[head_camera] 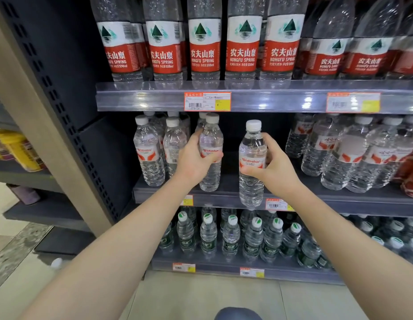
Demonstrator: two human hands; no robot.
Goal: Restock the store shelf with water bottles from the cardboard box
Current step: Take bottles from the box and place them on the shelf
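Note:
My left hand [195, 161] grips a clear Wahaha water bottle [211, 137] with a white cap and red-and-white label, standing at the front of the dark middle shelf [328, 199]. My right hand [276, 166] grips a second bottle of the same kind [251, 188], upright in front of the shelf lip, its base hanging below the shelf edge. Between and behind the two bottles the middle shelf shows a dark gap. More of these bottles [149, 153] stand to the left. The cardboard box is out of view.
Tall red-labelled Nongfu Spring bottles [204, 42] fill the top shelf. Larger Wahaha bottles [353, 155] stand on the middle shelf's right. Green-labelled small bottles [231, 236] crowd the bottom shelf. A beige upright post [50, 135] and a perforated dark side panel [69, 112] bound the left side.

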